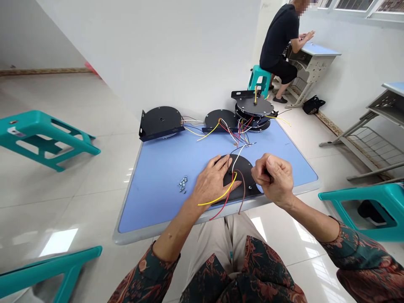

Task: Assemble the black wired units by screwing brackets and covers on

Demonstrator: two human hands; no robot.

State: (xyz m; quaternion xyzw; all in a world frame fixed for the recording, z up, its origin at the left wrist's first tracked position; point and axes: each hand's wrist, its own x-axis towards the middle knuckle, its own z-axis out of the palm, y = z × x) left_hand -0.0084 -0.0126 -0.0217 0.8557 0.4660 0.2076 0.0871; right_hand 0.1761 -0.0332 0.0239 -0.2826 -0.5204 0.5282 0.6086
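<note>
A black round plate (241, 176) with yellow, red, brown and white wires lies at the near edge of the blue table (164, 176). My left hand (212, 182) lies flat on its left side, fingers stretched out, with the yellow wire (217, 198) running across it. My right hand (275, 176) hovers over the plate's right edge, fingers curled and pinched on a small dark thing I cannot make out. A little heap of silver screws (182, 184) sits to the left of my left hand.
More black plates lie at the far side: one with a bracket (160, 122), one in the middle (221, 120), and a stack (255, 110). Teal stools (41, 136) stand around. Another person (280, 40) sits at a far desk.
</note>
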